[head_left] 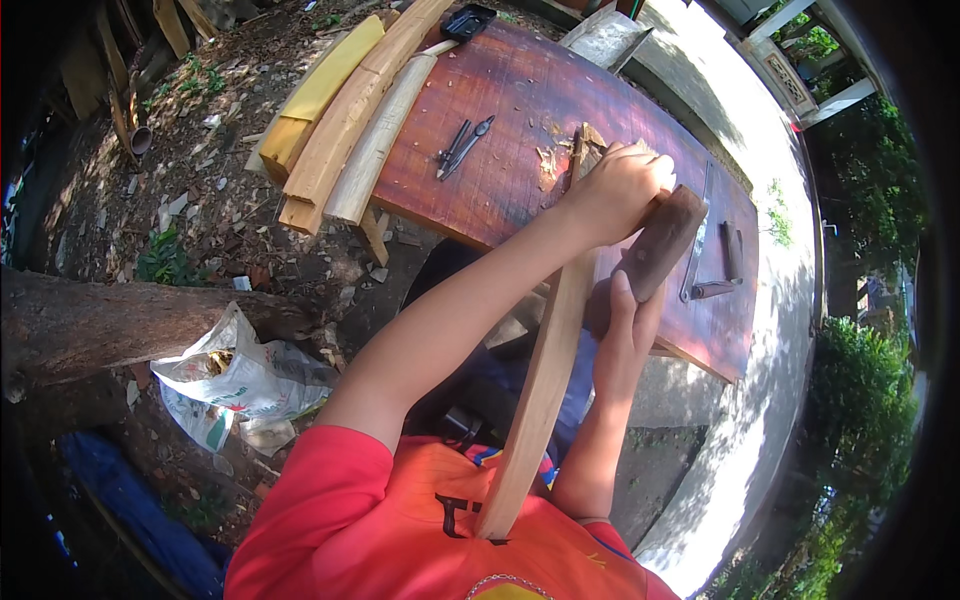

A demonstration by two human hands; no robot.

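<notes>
A long pale wooden strip (545, 375) runs from my chest up onto the brown tabletop, its far end lying among shavings (548, 168). My left hand (622, 195) is closed over the strip near that end; what its fingers hold is hidden. My right hand (632, 318) is closed around a dark brown wooden block (668, 243), thumb along its near end and the other fingers mostly behind it. The block is tilted, its upper end close beside my left hand.
The wooden table (490, 80) carries a pair of dividers (467, 150), a black tray (468, 22), a long metal blade (698, 235), a wooden handle (712, 290) and a dark block (733, 252). Several timbers (365, 100) overhang its left edge. A white sack (250, 375) stands beside a trunk (120, 325).
</notes>
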